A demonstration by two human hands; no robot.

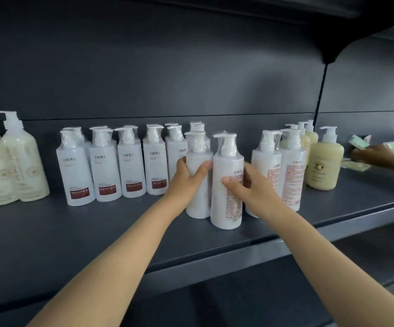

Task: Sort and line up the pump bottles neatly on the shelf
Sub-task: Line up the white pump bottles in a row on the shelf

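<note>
Two white pump bottles stand side by side on the dark grey shelf point(97, 232), in front of the row. My left hand point(186, 178) grips the left bottle point(198, 199) around its middle. My right hand point(250, 185) wraps the right bottle point(226, 208), whose printed back label faces me. To the left, a row of white bottles with red labels point(104, 168) stands upright facing forward. Two more white bottles point(290, 171) stand right of my hands, back labels showing.
Pale green pump bottles point(9, 161) stand at the far left. Cream-coloured round bottles point(323, 166) stand at the right. Another person's hand point(380, 154) handles green packets point(359, 142) at the far right. An upper shelf overhangs at top right; a lower shelf lies below.
</note>
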